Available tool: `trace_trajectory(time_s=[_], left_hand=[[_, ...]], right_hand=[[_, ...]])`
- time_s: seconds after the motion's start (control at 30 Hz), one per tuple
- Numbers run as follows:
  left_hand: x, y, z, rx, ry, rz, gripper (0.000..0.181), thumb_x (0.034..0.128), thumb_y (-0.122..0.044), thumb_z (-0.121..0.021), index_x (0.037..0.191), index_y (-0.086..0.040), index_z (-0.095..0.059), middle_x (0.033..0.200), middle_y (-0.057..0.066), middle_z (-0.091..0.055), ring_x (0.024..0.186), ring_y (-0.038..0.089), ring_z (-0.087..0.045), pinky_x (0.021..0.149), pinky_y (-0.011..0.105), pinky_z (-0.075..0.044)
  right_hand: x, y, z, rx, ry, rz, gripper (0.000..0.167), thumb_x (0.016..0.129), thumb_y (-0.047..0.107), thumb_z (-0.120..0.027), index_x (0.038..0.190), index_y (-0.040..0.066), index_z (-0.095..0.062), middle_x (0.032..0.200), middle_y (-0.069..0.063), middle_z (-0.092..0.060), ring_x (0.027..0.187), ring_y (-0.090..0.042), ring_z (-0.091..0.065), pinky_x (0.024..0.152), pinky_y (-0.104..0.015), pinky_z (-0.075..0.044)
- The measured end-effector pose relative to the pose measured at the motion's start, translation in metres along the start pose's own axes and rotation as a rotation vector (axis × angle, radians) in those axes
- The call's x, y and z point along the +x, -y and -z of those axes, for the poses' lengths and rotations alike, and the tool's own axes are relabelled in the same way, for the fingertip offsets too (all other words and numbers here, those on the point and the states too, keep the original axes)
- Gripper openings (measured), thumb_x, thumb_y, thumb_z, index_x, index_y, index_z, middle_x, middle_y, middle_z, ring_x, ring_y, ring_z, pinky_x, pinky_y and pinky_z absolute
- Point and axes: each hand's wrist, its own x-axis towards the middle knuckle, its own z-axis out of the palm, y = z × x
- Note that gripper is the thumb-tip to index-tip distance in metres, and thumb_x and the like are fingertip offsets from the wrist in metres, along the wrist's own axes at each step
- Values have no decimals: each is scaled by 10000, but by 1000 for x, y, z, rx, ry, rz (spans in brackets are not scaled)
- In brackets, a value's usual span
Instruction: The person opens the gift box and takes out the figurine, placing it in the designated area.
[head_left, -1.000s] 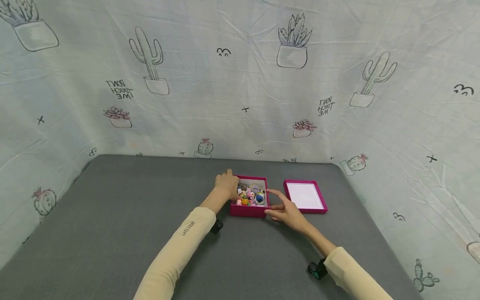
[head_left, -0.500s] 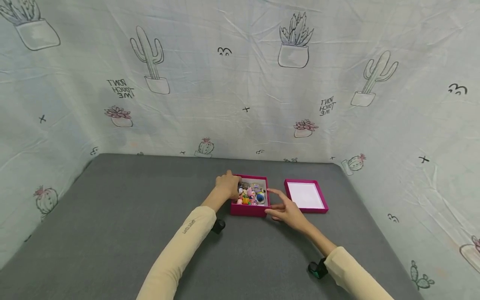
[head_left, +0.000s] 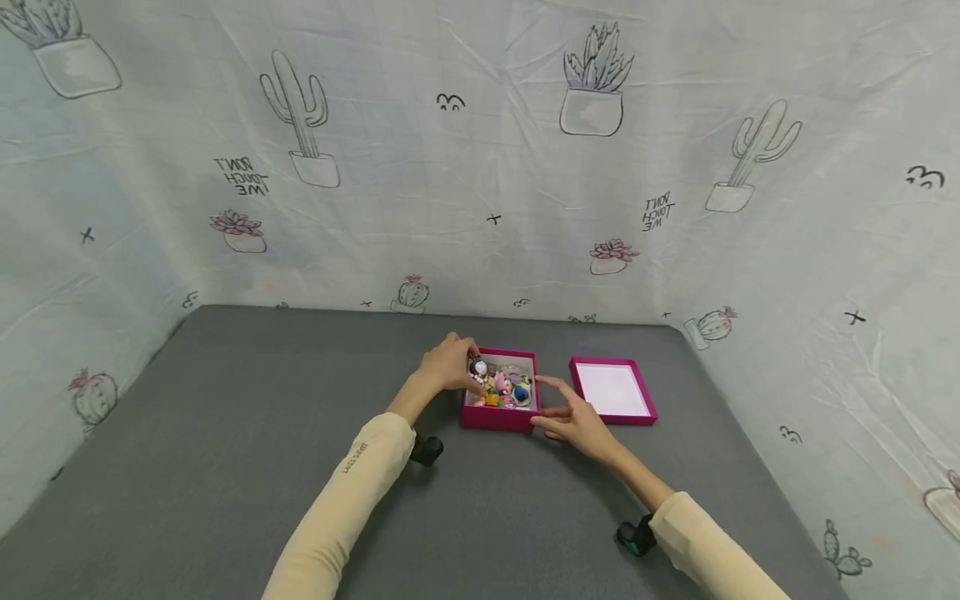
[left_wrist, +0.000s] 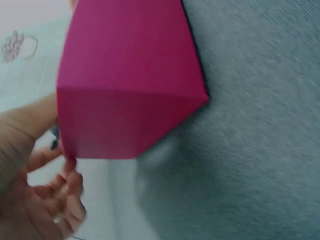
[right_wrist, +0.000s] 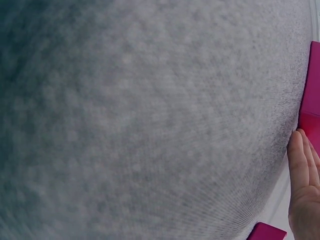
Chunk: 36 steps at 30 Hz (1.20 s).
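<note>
An open magenta box (head_left: 499, 418) with a white inside stands on the grey table, filled with several small colourful toy figurines (head_left: 502, 383). My left hand (head_left: 447, 365) is over its left side and pinches a small black-and-white figurine (head_left: 478, 368) between thumb and fingers. In the left wrist view, that hand's fingers reach past the box wall, and only a dark bit of the figurine (left_wrist: 55, 137) shows. Against the box's right side lies my right hand (head_left: 576, 421), its fingers fairly straight and touching the wall near the front corner.
To the right of the box lies its magenta lid (head_left: 613, 392), white inside face up. The grey table (head_left: 300, 400) meets a pale cloth backdrop (head_left: 480, 167) printed with cacti at the back and sides. Small black wrist cameras are at both cuffs.
My left hand has lifted slightly and shifted a little left, bringing the black-and-white figurine into sight in its grip. The right hand stays against the box.
</note>
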Motion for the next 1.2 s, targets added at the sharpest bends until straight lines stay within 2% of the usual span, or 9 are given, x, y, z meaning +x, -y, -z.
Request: trace_trajectory(time_s=[0.23, 0.33, 0.43, 0.5, 0.7, 0.83, 1.03, 1.2], left_hand=[[0, 24, -1, -271, -108, -130, 637, 696, -349, -865, 1200, -69, -595, 1165, 96, -553, 974, 235, -543, 838, 409, -482], [-1, 29, 2, -410, -127, -168, 633, 724, -243, -856, 1251, -52, -561, 1157, 123, -590, 998, 238, -589, 850, 378, -505], [-4, 32, 9, -514, -127, -174, 658, 749, -139, -834, 1322, -74, -518, 1226, 167, -567, 1077, 285, -604, 896, 398, -502], [-6, 33, 13, -544, -125, -174, 678, 757, -97, -821, 1357, -99, -505, 1258, 188, -536, 1098, 310, -597, 905, 408, -498], [-12, 42, 22, -570, -128, -142, 710, 746, -139, -834, 1382, -125, -520, 1285, 183, -529, 1106, 303, -601, 912, 394, -496], [-19, 49, 27, -643, -81, -109, 707, 768, -186, -822, 1394, -107, -504, 1343, 181, -511, 1157, 293, -583, 934, 422, -479], [-25, 58, 27, -776, -16, -93, 661, 829, -201, -768, 1403, -57, -474, 1318, 164, -540, 1156, 263, -583, 931, 423, -475], [-28, 62, 25, -782, -19, -105, 633, 819, -188, -777, 1380, -72, -507, 1316, 155, -538, 1159, 262, -579, 926, 409, -478]], right_hand=[[0, 0, -1, 6, 7, 8, 672, 905, 153, -676, 1475, 114, -322, 1128, -299, -624, 948, -301, -682, 688, -321, -567], [0, -1, -1, 6, 7, 9, 668, 905, 151, -675, 1474, 125, -325, 1117, -291, -632, 936, -293, -686, 690, -320, -567], [-1, -2, -1, 11, 8, 13, 672, 902, 146, -677, 1474, 124, -324, 1109, -283, -639, 930, -287, -689, 694, -322, -567], [-1, -2, -1, 15, 8, 14, 672, 902, 146, -677, 1474, 123, -324, 1108, -284, -640, 933, -290, -687, 695, -324, -567], [-3, -2, -1, 21, 9, 10, 666, 905, 149, -674, 1473, 142, -326, 1121, -284, -634, 949, -291, -682, 702, -324, -566], [-4, -2, -2, 14, 9, 20, 661, 909, 147, -669, 1474, 132, -326, 1107, -283, -640, 943, -293, -684, 697, -321, -567], [-5, -2, -1, 2, 2, 12, 668, 906, 151, -673, 1475, 123, -324, 1104, -280, -642, 938, -284, -686, 696, -324, -567], [-4, -4, -2, -6, 1, 15, 668, 904, 155, -676, 1472, 125, -327, 1101, -272, -646, 924, -266, -690, 696, -319, -568]])
